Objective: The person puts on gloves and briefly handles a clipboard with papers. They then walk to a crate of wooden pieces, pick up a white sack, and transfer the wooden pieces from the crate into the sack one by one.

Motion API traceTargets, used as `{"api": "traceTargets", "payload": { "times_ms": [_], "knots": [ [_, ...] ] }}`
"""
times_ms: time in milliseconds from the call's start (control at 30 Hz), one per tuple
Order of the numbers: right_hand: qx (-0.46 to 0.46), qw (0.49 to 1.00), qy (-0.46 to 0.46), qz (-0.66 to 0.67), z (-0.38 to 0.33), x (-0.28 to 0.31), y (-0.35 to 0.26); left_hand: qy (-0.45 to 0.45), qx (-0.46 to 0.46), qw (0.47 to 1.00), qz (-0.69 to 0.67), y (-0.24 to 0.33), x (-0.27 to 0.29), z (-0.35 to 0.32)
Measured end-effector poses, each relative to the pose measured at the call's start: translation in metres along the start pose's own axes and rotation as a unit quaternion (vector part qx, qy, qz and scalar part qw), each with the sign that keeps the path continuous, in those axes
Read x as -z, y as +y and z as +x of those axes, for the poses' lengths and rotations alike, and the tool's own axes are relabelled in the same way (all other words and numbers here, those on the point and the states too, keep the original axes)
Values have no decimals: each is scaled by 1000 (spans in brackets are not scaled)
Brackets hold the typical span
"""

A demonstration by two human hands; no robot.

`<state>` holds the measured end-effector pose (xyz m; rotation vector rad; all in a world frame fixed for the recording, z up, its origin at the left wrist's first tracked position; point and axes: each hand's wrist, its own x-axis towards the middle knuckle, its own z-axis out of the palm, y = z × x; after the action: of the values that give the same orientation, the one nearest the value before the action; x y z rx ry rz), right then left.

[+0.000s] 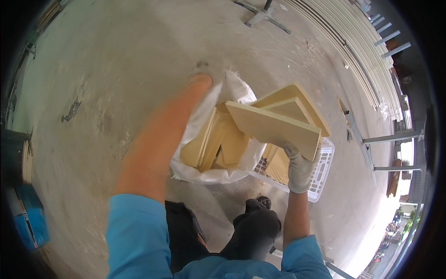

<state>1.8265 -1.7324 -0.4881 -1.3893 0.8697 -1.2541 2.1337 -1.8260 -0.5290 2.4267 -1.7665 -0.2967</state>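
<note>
My gloved right hand (pixel 299 171) grips one end of a flat beige board (pixel 274 124). The board lies tilted across the gap between a white woven sack (pixel 200 173) and a white plastic crate (pixel 324 163). Behind it, further beige boards (pixel 302 100) lean above the crate, and several more boards (pixel 278 165) are inside it. Pale boards (pixel 216 139) stand and lie in the open sack. My left hand (pixel 203 70) reaches past the sack's far left rim. Motion blurs it against the floor, so its fingers do not show.
Long stacked pale strips (pixel 344 46) line the floor at the far right, near a metal rack (pixel 392 139). A metal stand foot (pixel 262 17) rests at the far side. A blue box (pixel 30 217) sits at the left. My shoe (pixel 264 202) is close to the crate.
</note>
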Motion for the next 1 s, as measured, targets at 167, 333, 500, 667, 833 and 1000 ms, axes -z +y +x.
{"api": "traceTargets", "payload": {
  "times_ms": [167,333,500,667,833,1000],
  "knots": [
    [-90,987,-136,9,17,-15,21,-27,-91,995,-16,-7,54,24],
    [123,949,-184,-224,48,-35,89,35,-154,985,-70,1,62,4],
    [236,855,-266,-378,58,-33,104,62,-138,981,-124,34,55,1],
    [151,858,-321,-373,78,-71,98,114,-118,968,-191,37,68,-4],
    [-7,914,-284,-288,91,-89,110,154,-83,968,-181,29,93,-17],
    [168,836,-326,-409,84,-49,98,127,-85,968,-200,15,90,-33]
  ]
}}
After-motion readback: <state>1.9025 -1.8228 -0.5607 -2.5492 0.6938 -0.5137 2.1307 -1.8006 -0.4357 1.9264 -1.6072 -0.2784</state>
